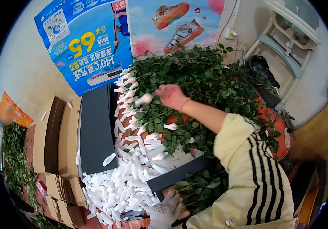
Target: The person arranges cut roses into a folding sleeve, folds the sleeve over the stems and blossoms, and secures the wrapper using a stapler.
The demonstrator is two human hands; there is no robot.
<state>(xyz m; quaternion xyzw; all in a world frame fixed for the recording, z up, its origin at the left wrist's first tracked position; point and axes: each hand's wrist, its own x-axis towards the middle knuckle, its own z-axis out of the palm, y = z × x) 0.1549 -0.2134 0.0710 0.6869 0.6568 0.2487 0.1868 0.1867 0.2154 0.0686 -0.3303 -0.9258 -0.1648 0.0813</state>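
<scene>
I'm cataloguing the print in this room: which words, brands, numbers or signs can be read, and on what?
"65": blue poster, large yellow digits
"140°C": blue poster
"深层清洁": blue poster
Too small or blurred: blue poster's finer print, any text on shoe poster, orange sign, left glove.

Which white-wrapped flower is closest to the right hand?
The blurry wrapped flower, just off the fingertips of the pink-gloved right hand. The other wrapped flowers are all farther from that hand.

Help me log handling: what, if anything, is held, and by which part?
The right hand seems to hold a blurred flower by the stem just below its head; left hand: cannot tell.
</scene>
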